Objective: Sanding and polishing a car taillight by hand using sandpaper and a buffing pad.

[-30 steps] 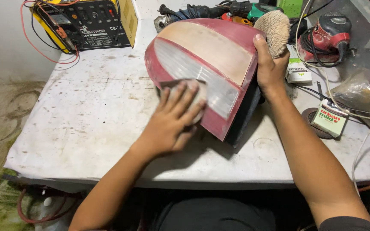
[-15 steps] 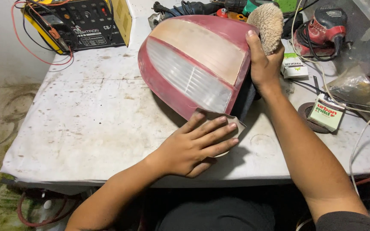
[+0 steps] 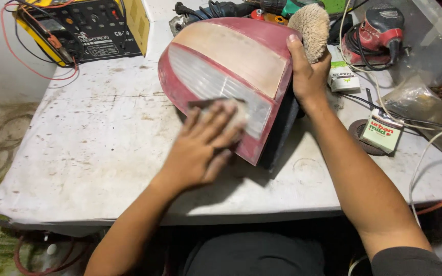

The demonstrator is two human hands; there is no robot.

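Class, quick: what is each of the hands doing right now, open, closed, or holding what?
Left hand: open, flat, pressing a small grey abrasive sheet against the red and clear plastic tail-light lens.
Right hand: closed on that lens's upper right edge.

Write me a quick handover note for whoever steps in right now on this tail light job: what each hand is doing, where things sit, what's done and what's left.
Left hand: flat, pressing a small grey sanding sheet against the clear lower lens of the tail light.
Right hand: gripping the light's far right edge, holding it tilted up on the white table.
Nearby: woolly polishing pad behind the right hand, red power sander at the back right, black and yellow charger box at the back left.
Done: the lens surface looks dull and hazy all over, so it seems to have been rubbed.
Left: probably more rubbing; no glossy finish yet.
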